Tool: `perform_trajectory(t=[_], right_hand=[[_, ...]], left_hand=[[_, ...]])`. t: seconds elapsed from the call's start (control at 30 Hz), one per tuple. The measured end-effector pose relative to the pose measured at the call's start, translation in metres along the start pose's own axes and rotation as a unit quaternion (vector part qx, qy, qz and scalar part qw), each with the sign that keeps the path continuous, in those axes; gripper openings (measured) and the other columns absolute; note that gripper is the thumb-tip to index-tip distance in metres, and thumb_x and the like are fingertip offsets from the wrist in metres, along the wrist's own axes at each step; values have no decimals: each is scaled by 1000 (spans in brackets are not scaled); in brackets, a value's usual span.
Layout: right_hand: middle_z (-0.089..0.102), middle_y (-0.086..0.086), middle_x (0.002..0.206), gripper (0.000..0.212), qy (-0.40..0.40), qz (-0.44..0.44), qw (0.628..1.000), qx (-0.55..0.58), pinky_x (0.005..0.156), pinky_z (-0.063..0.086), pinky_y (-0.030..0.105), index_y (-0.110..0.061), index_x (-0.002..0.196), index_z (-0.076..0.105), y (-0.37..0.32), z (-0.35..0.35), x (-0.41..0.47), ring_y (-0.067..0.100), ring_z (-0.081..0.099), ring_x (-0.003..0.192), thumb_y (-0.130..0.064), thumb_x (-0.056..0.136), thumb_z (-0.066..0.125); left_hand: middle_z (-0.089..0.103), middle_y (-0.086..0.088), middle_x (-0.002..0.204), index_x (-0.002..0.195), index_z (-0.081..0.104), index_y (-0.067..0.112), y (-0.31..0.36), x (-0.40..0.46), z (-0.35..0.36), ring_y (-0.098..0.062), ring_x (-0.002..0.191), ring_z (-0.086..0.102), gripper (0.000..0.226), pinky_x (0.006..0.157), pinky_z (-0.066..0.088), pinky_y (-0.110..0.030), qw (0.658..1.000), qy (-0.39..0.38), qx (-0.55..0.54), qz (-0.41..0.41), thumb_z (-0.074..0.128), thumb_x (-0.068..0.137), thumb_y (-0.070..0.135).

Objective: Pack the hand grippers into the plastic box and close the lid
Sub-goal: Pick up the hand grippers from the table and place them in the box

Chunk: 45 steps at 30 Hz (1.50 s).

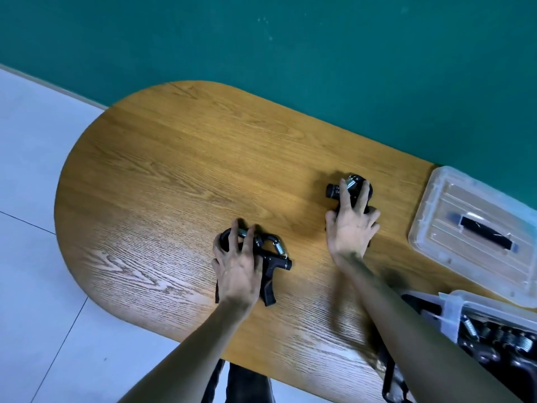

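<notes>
Two black hand grippers with steel springs lie on the wooden table [174,175]. My left hand [236,269] lies over the near hand gripper [273,266], fingers curled round its top loop and spring. My right hand [350,228] covers the far hand gripper [334,191], fingers bent over its head and knob; its handles are hidden under the palm. The clear plastic box [453,303] stands at the bottom right with several hand grippers [499,341] inside. Its clear lid [447,225] with a black handle lies flat beyond the box.
The table's long side runs along a green wall [290,39]. White tiled floor [32,228] surrounds its rounded left end. A black object [389,376] shows beneath my right forearm at the table's front edge. My dark trousers [247,382] show below.
</notes>
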State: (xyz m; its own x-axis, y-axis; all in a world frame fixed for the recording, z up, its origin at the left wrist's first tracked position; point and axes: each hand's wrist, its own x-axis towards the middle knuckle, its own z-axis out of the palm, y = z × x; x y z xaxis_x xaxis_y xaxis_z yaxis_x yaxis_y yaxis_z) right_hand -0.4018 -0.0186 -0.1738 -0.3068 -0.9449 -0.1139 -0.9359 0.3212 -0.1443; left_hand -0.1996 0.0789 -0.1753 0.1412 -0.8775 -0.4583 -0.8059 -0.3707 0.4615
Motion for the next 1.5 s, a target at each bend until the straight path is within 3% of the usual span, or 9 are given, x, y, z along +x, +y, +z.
perform_trajectory(t=[0.23,0.43,0.57,0.7,0.83,1.0,1.17,1.33,1.5], right_hand=[[-1,12,166,70,-30,-35,999,-9,79,43,49,-38,153,23,-1,-45,-57,35,39,98,-20,92,53],[-2,11,167,68,-22,-57,998,-8,80,45,49,-38,154,25,-3,-89,-107,34,40,100,-21,94,53],[-2,11,167,69,9,-53,999,5,78,42,46,-39,154,25,8,-116,-137,32,38,97,-19,94,53],[4,11,167,71,42,-36,998,6,82,46,52,-39,153,28,29,-137,-163,40,43,105,-22,92,59],[9,12,166,72,63,-17,998,5,83,47,55,-39,152,32,69,-153,-179,46,45,109,-21,90,63],[12,11,166,71,75,12,997,-20,78,47,50,-40,150,35,138,-179,-194,37,46,95,-23,88,65],[7,8,167,69,42,52,997,-29,84,47,51,-42,150,34,228,-202,-207,41,47,106,-25,90,63],[8,8,167,69,23,68,997,-28,86,44,50,-43,150,33,299,-200,-209,39,46,104,-26,90,62],[7,6,167,69,-2,69,998,-11,90,42,49,-44,150,31,338,-186,-201,38,43,107,-25,90,59]], left_hand=[[-4,6,169,161,16,32,28,-21,-36,-41,149,-1,62,117,22,-68,1000,6,7,24,34,102,42],[-4,1,169,159,21,29,70,-49,-69,-43,144,11,56,113,31,-54,992,6,103,73,35,105,35],[-4,-3,169,159,22,27,89,-70,-75,-43,139,16,57,104,36,-50,982,19,136,128,38,105,32],[-5,-5,168,159,24,22,108,-98,-70,-45,140,15,57,102,38,-54,975,29,129,178,39,105,28],[-7,-5,168,160,23,22,143,-125,-51,-46,140,14,58,105,38,-59,965,30,144,216,40,105,26],[-7,-3,169,160,23,21,195,-166,-16,-45,140,14,58,105,36,-58,960,26,125,250,41,105,24],[-5,-6,168,159,24,20,264,-215,34,-44,142,13,57,107,37,-57,943,10,139,301,42,105,25],[-4,-6,168,159,22,22,300,-243,83,-48,147,5,58,110,35,-59,940,-4,180,290,42,105,27],[-5,-5,168,160,19,23,311,-245,120,-45,144,12,59,110,34,-58,942,-21,196,271,42,105,26]])
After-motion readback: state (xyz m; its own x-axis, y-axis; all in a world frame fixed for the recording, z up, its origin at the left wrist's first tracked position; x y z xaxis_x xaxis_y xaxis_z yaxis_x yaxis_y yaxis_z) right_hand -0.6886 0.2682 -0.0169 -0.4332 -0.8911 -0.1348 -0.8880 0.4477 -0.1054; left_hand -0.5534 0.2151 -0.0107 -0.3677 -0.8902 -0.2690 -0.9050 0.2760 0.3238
